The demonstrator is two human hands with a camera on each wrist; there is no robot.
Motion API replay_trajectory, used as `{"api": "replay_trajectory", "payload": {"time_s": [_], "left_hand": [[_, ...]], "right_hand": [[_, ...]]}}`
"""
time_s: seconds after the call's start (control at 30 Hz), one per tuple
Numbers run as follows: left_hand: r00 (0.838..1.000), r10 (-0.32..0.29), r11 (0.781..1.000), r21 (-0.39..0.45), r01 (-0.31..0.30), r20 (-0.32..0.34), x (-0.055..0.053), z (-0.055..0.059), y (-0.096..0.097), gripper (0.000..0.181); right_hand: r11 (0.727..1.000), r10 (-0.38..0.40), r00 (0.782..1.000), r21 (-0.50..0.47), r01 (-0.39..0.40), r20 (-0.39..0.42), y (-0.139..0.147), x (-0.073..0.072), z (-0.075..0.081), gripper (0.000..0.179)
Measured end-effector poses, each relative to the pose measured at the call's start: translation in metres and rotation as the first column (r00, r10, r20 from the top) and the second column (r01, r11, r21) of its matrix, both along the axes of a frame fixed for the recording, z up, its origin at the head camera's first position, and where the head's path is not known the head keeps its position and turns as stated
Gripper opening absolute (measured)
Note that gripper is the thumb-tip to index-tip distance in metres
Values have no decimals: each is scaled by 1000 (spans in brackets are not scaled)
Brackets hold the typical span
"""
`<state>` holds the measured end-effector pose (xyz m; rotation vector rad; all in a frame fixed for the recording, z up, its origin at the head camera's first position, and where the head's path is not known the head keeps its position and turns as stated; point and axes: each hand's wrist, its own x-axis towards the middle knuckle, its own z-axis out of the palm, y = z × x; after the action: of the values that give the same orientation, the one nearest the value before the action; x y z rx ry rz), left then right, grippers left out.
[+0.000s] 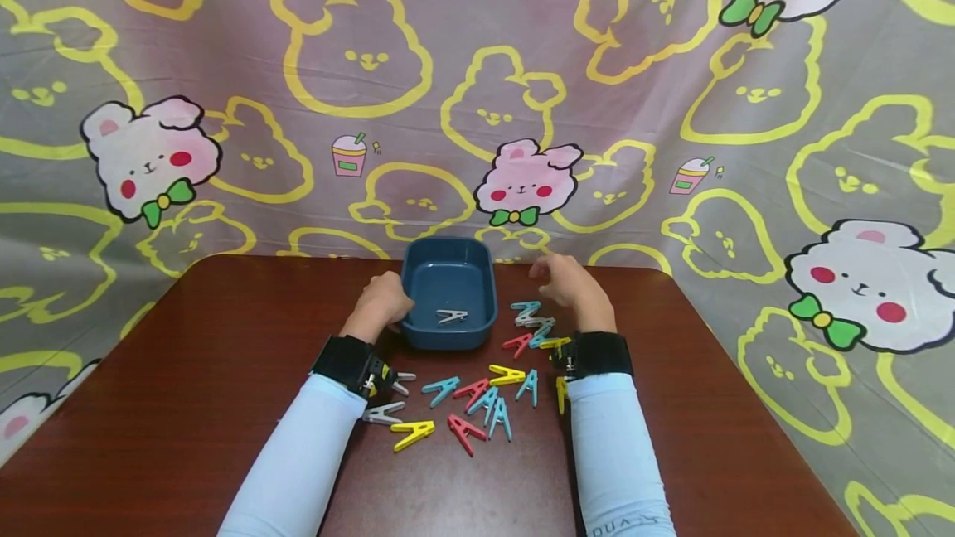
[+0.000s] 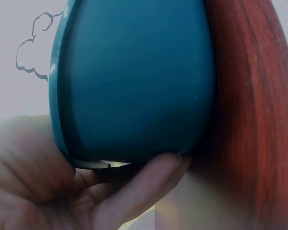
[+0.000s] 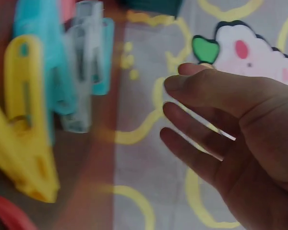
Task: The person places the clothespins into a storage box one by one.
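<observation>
A dark blue rectangular plastic bin [image 1: 449,340] sits near the table's far edge with a grey clothespin [image 1: 451,316] lying inside. My left hand [image 1: 385,298] grips its left side, and in the left wrist view fingers [image 2: 149,184] lie against the bin wall [image 2: 134,86]. To the right of the bin, my right hand [image 1: 569,282] hovers with loosely bent fingers and holds nothing. Below and left of it lie a blue clothespin [image 1: 525,306], grey ones and a red clothespin [image 1: 518,345]. A yellow clothespin [image 3: 26,115] shows large in the right wrist view.
Several more clothespins are scattered on the brown table [image 1: 246,371] in front of the bin, among them a yellow clothespin [image 1: 413,435] and a red clothespin [image 1: 466,432]. A patterned cloth [image 1: 418,147] hangs right behind the table.
</observation>
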<state>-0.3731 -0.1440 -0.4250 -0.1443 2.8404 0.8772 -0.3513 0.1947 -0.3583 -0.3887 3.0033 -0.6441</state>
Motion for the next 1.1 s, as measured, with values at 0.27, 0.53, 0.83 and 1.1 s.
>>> {"api": "replay_trajectory", "payload": {"time_s": [0.27, 0.53, 0.83, 1.1], "left_hand": [[1000, -4, 1000, -6, 4, -4, -18, -17, -3, 37], [1000, 2, 1000, 0, -2, 18, -21, -17, -5, 39], [1000, -13, 1000, 19, 13, 9, 14, 16, 3, 34], [1000, -14, 1000, 14, 14, 10, -23, -20, -7, 34]], "right_hand": [[998, 13, 992, 56, -20, 127, 3, -3, -21, 33], [998, 14, 993, 65, -21, 118, 2, -10, -30, 25], [993, -97, 991, 80, 90, 87, 11, -10, -32, 17], [989, -129, 988, 78, 122, 84, 7, -8, -24, 24]]}}
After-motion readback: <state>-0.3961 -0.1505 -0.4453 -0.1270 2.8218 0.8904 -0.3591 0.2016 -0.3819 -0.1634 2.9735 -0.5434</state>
